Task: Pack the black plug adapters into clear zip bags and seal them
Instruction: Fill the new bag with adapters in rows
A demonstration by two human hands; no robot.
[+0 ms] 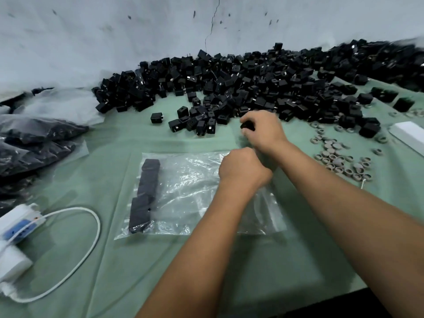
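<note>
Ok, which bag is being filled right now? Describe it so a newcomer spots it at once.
Start at the big heap of black adapters along the wall and come toward the person. On the green cloth lies one flat clear bag. Unlike the stuffed bags at far left, it holds only one column of adapters.

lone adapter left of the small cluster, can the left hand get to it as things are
Probably yes. The lone adapter sits apart on bare green cloth, nothing over it. But the left hand is curled at the bag opening, so it would have to let go first.

We had one head-worn wide-angle view, looking forward and down, close over the green table (114, 267) toward the wall (114, 37).
</note>
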